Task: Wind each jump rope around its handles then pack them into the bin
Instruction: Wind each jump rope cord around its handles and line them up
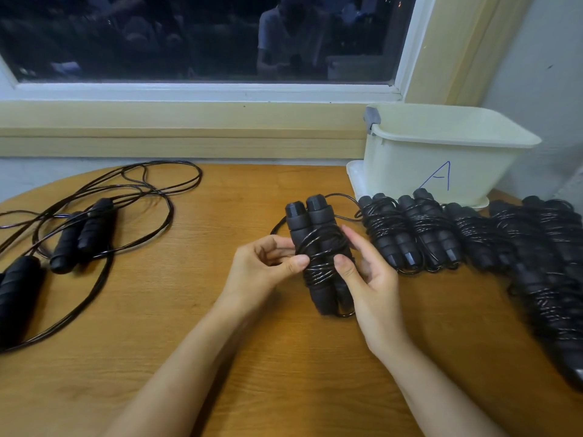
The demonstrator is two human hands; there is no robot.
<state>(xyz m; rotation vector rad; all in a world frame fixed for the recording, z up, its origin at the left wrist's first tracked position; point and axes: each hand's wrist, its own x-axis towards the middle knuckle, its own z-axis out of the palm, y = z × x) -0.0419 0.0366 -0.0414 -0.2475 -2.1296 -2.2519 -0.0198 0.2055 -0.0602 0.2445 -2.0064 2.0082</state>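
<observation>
Black foam and glossy cord cover much of a brown wooden table (220, 357) under a dark window (189, 36), where a person is winding a black jump rope (318, 247) with two padded handles laid side by side and thin shiny cord coiled around their middle. It sits between the hands, at the centre of the table. The left hand (265, 266) grips the bundle, its thumb pressed on the coils and its fingers curled behind. The right hand (369, 279) holds the other flank, its thumb pinning the cord and its fingers wrapped around the far side. A short tail of cord (340, 197) loops out past the handle caps, so this rope looks nearly wound but not yet finished. To the person's right, a row of already wound black ropes (410, 234) lies packed side by side and trails toward the table's near edge. To the left, at least two loose black ropes (79, 228) sprawl in tangled loops, their handles untouched. By that measure, most of the winding appears done and the packing not begun. The cream plastic bin (441, 159) stands at the back right corner, just behind the wound row. No rope shows above its rim, though its floor is out of sight. The only legible writing is a hand-drawn blue letter A (437, 176) on the bin's front wall. No brand name can be made out on the handles.
</observation>
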